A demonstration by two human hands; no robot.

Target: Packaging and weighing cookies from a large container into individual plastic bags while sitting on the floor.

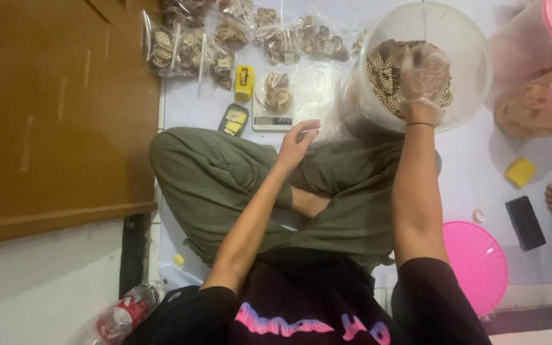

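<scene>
The right hand, in a thin clear plastic glove, is plunged into the big translucent tub among the striped spiral cookies; its grip is curled down into the pile, but whether it has closed on any cookies I cannot tell through the glove and tub wall. The left hand is bare, its grip pinching the edge of a clear plastic bag lying beside the small white kitchen scale. On the scale sits a bag with a few cookies, seemingly only part filled. Beyond it, a row of filled, closed cookie bags lies on the white floor covering, so a good batch looks packed. The tub holds plenty more, so much appears left. A pink lid rests near the right knee.
</scene>
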